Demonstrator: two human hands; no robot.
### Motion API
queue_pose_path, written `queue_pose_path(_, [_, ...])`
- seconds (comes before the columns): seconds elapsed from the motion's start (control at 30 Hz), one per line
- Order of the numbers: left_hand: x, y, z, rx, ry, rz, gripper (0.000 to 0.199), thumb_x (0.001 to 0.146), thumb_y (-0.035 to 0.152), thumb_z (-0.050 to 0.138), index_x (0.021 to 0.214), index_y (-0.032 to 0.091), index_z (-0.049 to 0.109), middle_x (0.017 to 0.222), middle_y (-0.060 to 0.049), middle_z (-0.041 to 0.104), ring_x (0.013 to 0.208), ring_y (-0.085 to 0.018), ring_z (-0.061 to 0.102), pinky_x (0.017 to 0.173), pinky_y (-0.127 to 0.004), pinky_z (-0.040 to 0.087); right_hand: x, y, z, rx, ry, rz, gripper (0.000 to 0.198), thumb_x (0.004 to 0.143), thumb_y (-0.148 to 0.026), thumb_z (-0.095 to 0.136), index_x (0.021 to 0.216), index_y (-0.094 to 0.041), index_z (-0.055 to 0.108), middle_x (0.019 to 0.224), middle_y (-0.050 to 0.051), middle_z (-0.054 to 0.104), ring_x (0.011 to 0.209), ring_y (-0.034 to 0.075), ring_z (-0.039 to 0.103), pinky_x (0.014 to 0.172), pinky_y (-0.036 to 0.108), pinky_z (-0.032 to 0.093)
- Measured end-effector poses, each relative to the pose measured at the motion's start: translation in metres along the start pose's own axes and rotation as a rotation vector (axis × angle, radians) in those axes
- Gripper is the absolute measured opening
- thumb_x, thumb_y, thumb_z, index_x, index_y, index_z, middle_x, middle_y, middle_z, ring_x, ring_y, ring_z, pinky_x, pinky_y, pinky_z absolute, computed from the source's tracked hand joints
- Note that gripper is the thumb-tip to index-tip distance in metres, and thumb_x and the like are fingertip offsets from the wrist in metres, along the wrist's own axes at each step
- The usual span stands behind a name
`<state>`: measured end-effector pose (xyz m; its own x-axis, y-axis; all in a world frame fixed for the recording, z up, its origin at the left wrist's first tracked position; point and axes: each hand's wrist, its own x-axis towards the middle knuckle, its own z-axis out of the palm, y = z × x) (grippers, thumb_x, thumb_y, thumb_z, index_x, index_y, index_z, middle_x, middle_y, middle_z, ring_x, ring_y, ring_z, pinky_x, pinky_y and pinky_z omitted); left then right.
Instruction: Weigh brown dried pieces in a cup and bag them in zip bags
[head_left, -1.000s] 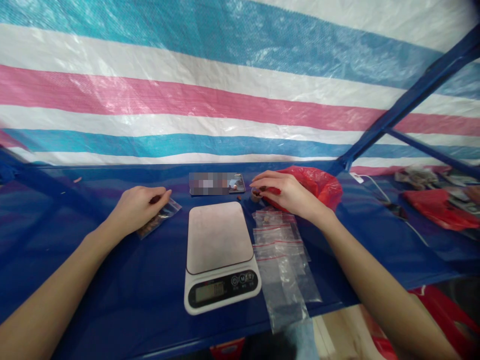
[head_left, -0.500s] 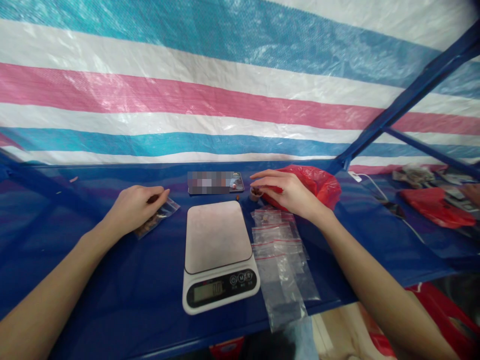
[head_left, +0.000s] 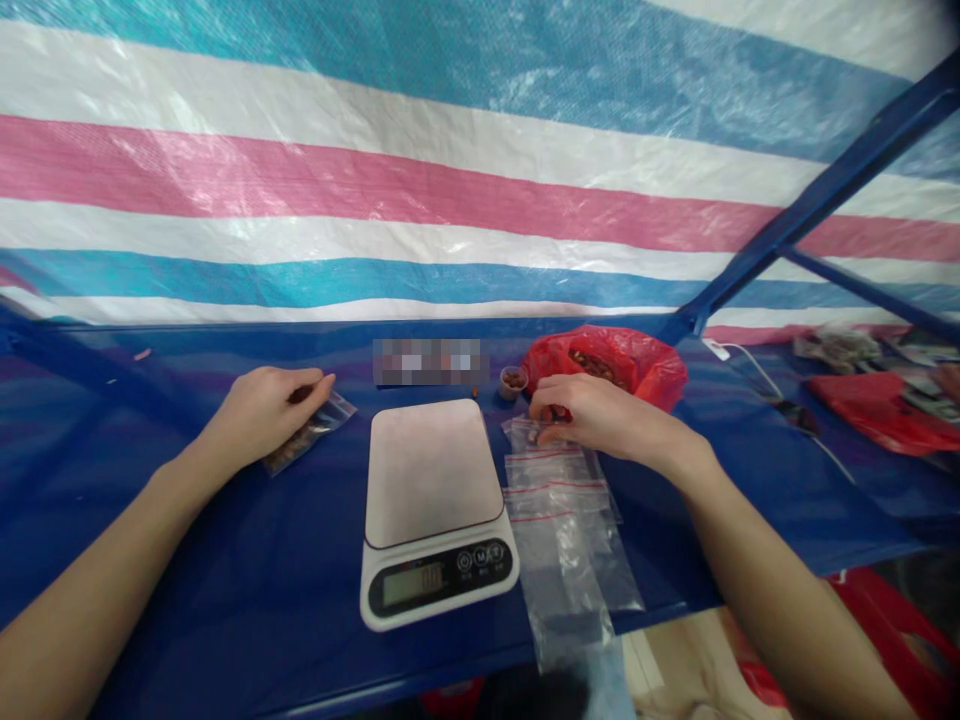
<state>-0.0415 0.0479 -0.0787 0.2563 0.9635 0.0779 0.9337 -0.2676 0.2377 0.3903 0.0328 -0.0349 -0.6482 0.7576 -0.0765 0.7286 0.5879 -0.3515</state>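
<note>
Nearest on the desk [head_left: 247, 570] sits a white digital scale [head_left: 435, 480], with overlapping clear zip bags [head_left: 566, 560] just to its right. Beyond, the left hand [head_left: 264, 408] curls over a filled zip bag [head_left: 298, 446], whether gripping it I cannot tell, while the right hand [head_left: 604, 418], thumb and fingers parted, hovers around the clear bags' far end. Farther back stand a small cup [head_left: 511, 394] of brown pieces [head_left: 514, 380] and a red plastic bag [head_left: 654, 368].

Thin, glossy clear-plastic zip bags [head_left: 570, 550] lie by the right hand [head_left: 592, 412]; a crinkled, shiny red plastic bag [head_left: 656, 375] sits just beyond it. Between the hands, a digital scale [head_left: 433, 475] pairs smooth plastic with a dull-sheened platform. Woven plastic tarpaulin [head_left: 420, 185] gleams beyond.
</note>
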Motion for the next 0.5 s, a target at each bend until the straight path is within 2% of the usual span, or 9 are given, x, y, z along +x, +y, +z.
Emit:
queue_pose_path(0.33, [-0.0011,-0.0026,0.0022,-0.005,0.005,-0.002,0.047,0.102,0.053,0.04,0.069,0.022,0.052,0.062,-0.003,0.057,0.062,-0.019,0.051,0.066,-0.033,0.029,-0.0037,-0.0062,-0.0015,0.103,0.029,-0.104,0.015,0.091,-0.006,0.072,0.086,-0.02,0.076,0.092,0.004,0.074,0.084,0.018,0.07,0.076,0.028,0.051])
queue_pose_path(0.5, [0.0001,-0.0013,0.0007,-0.014,0.014,-0.001,0.047,0.099,0.054,0.04,0.068,0.023,0.056,0.063,-0.004,0.061,0.062,-0.02,0.056,0.064,-0.033,0.03,-0.0014,-0.0101,0.0013,0.103,0.018,-0.11,0.02,0.091,-0.003,0.072,0.098,-0.019,0.082,0.097,0.006,0.078,0.085,0.018,0.074,0.076,0.026,0.053])
